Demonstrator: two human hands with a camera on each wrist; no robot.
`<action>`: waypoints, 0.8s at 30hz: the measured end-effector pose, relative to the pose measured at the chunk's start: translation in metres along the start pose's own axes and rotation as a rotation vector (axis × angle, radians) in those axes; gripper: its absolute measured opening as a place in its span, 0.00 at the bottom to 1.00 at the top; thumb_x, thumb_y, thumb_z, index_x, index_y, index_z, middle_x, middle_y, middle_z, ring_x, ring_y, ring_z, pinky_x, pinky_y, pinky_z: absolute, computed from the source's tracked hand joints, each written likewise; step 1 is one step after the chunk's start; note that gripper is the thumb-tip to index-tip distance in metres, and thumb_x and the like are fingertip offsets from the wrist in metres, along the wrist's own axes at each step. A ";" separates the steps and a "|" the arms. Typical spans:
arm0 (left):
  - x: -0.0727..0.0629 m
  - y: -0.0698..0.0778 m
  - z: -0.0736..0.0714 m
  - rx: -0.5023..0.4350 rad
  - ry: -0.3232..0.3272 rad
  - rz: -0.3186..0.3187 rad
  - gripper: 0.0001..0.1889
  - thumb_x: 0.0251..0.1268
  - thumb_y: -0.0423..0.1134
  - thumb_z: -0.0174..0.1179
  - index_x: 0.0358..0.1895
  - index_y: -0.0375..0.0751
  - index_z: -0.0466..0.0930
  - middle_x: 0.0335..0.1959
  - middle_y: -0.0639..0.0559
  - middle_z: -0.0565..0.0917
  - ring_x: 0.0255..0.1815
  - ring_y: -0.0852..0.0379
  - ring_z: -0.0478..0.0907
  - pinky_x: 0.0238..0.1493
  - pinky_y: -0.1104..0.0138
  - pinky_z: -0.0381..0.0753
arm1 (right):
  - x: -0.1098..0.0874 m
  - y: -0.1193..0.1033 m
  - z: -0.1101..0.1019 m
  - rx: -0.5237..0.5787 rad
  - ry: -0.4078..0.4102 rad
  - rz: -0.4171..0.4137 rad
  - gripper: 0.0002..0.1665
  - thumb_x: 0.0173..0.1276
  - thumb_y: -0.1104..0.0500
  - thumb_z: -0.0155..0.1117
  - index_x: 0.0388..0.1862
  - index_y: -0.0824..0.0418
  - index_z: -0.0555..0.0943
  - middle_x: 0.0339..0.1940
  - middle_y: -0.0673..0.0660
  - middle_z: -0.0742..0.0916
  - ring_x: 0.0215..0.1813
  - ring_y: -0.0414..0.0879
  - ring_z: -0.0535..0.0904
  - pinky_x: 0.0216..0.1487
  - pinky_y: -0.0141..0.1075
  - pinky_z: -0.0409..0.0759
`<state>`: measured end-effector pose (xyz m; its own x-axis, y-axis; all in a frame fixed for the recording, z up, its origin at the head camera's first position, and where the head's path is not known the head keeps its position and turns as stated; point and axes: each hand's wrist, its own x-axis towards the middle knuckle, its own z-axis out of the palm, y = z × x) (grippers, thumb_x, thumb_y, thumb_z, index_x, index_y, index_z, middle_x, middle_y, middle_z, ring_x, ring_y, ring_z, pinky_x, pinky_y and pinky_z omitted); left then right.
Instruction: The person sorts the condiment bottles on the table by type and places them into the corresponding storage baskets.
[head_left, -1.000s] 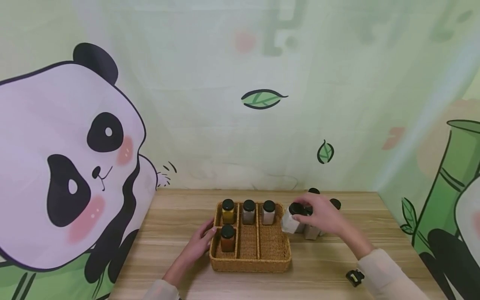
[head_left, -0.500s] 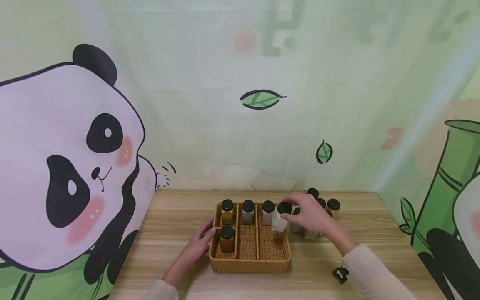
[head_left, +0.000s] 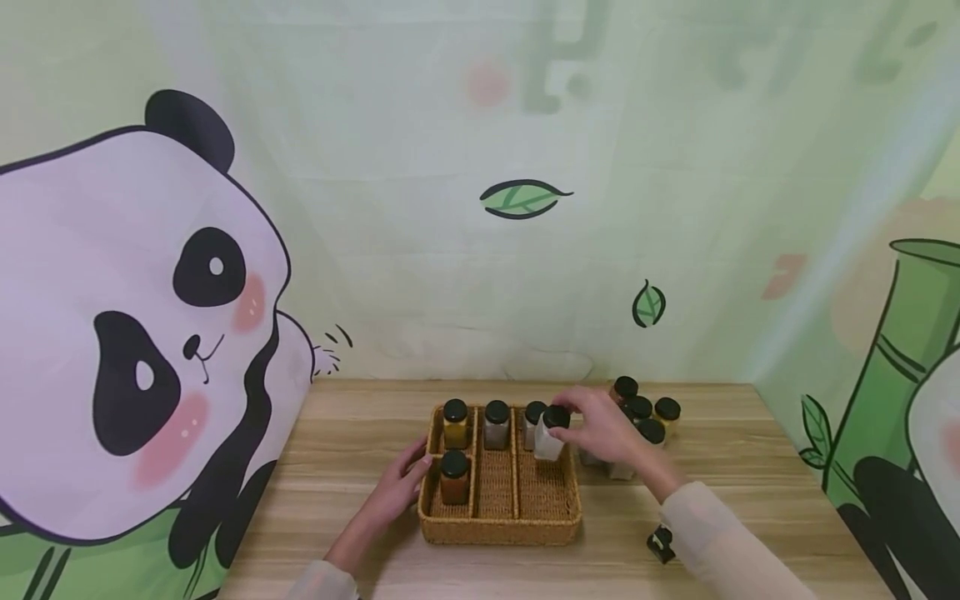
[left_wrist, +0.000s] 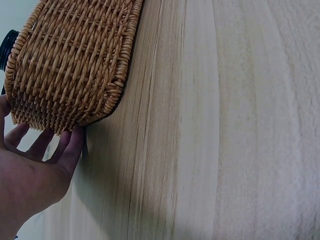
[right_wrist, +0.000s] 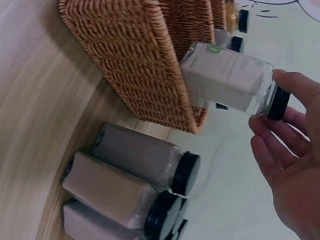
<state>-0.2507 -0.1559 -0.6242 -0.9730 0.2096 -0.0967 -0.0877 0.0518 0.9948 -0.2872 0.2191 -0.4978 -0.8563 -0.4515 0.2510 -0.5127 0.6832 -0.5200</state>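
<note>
The right hand [head_left: 602,427] pinches a white jar [head_left: 549,443] by its lid [head_left: 556,416] over the wicker basket [head_left: 501,532], near the back edge of the tabletop [head_left: 367,442], the left hand [head_left: 400,480] resting uncurled against the basket's side.

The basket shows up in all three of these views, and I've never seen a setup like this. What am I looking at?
There is no machine at work here, just a person's bare hands. The widest picture comes from a camera worn on the head; the other two come from cameras worn on each wrist. On the wooden table sits a wicker basket with compartments, where four black-lidded jars stand. More jars are grouped to its right. The left hand touches the basket's side. The right hand holds a jar of pale contents by its black lid, slightly tilted, over the right-hand compartment.
</note>
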 end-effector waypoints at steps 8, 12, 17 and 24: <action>0.001 -0.002 -0.001 -0.006 -0.004 0.008 0.32 0.87 0.47 0.53 0.84 0.39 0.58 0.82 0.32 0.61 0.75 0.34 0.69 0.67 0.48 0.81 | 0.003 0.007 0.012 -0.025 -0.004 0.000 0.21 0.66 0.56 0.81 0.54 0.62 0.87 0.49 0.53 0.89 0.50 0.49 0.86 0.55 0.50 0.87; 0.001 -0.002 0.000 -0.006 -0.008 0.012 0.33 0.87 0.48 0.52 0.84 0.39 0.57 0.82 0.32 0.61 0.76 0.34 0.69 0.68 0.47 0.80 | 0.004 0.009 0.018 -0.046 0.006 -0.017 0.21 0.66 0.56 0.81 0.54 0.62 0.87 0.49 0.54 0.90 0.50 0.50 0.86 0.53 0.50 0.87; 0.001 0.000 0.000 0.000 -0.007 0.006 0.32 0.88 0.47 0.51 0.85 0.39 0.57 0.83 0.34 0.60 0.78 0.33 0.66 0.69 0.46 0.80 | 0.005 0.011 0.025 -0.068 0.002 -0.020 0.22 0.66 0.56 0.81 0.55 0.62 0.87 0.51 0.55 0.90 0.51 0.51 0.86 0.53 0.50 0.87; 0.000 0.000 0.001 0.008 0.001 0.009 0.32 0.88 0.46 0.51 0.85 0.38 0.56 0.83 0.34 0.60 0.79 0.32 0.64 0.68 0.46 0.80 | 0.004 0.013 0.032 -0.081 0.000 -0.026 0.23 0.66 0.55 0.81 0.57 0.62 0.87 0.53 0.56 0.89 0.51 0.51 0.86 0.52 0.49 0.87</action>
<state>-0.2506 -0.1553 -0.6237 -0.9740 0.2088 -0.0875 -0.0770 0.0580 0.9953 -0.2955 0.2077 -0.5294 -0.8427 -0.4697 0.2631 -0.5380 0.7156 -0.4456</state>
